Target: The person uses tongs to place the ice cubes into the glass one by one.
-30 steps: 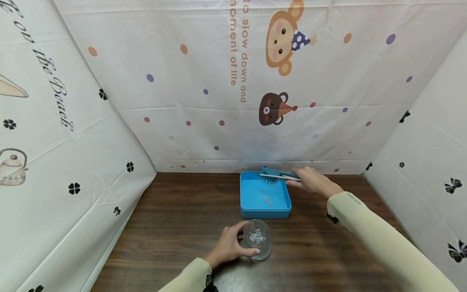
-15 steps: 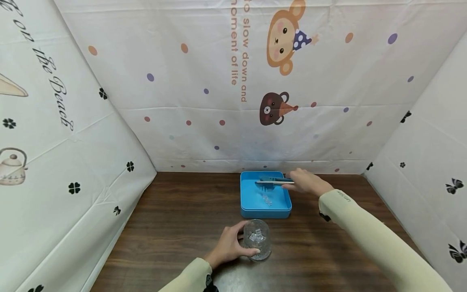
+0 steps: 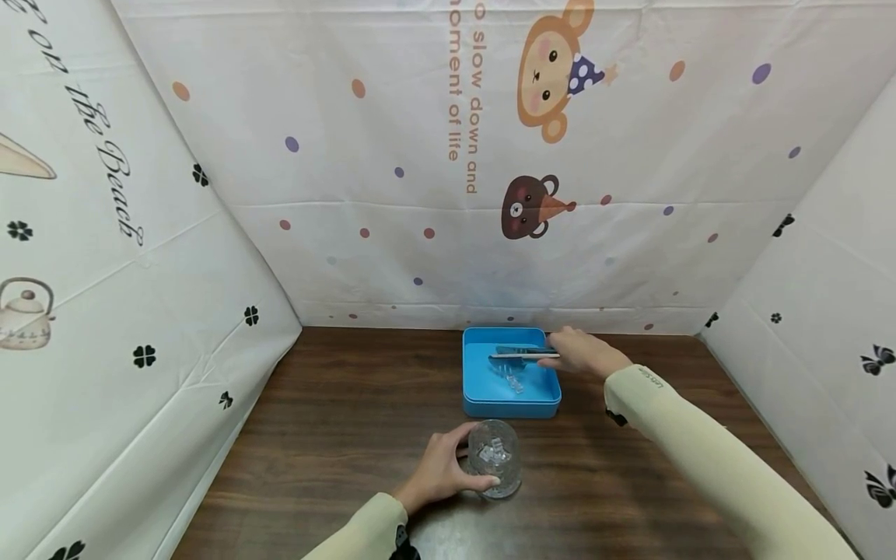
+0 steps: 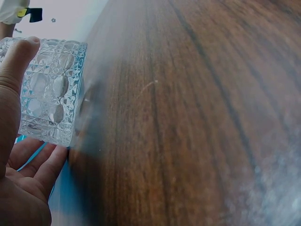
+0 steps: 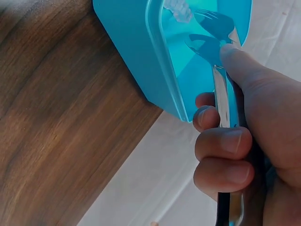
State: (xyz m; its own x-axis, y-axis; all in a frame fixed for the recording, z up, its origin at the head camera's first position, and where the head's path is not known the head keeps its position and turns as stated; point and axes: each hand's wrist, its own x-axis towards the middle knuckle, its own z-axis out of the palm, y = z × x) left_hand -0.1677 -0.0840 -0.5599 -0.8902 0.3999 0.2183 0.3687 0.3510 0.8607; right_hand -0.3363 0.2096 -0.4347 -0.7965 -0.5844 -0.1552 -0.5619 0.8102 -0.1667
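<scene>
In the head view my left hand [image 3: 442, 468] holds a clear cut glass [image 3: 495, 460] that stands on the table, thumb on its near side. Clear cubes [image 3: 494, 451] lie inside the glass. The left wrist view shows the faceted wall of the glass [image 4: 54, 89] between thumb and fingers. My right hand [image 3: 584, 350] grips metal tongs [image 5: 221, 94] with fork-like ends. Those ends are down inside the blue box [image 3: 511, 409], right beside some clear cubes [image 5: 178, 9]. Whether the tongs touch the cubes I cannot tell.
A brown wood-grain table [image 3: 350, 412] carries the box and the glass. White printed cloth walls [image 3: 392, 264] rise at the back, left and right. The box stands close to the back wall, beyond the glass.
My right hand has moved left and slightly down with the tongs, bringing their ends lower in the box and nearer the cubes. The left hand and the glass have stayed in place.
</scene>
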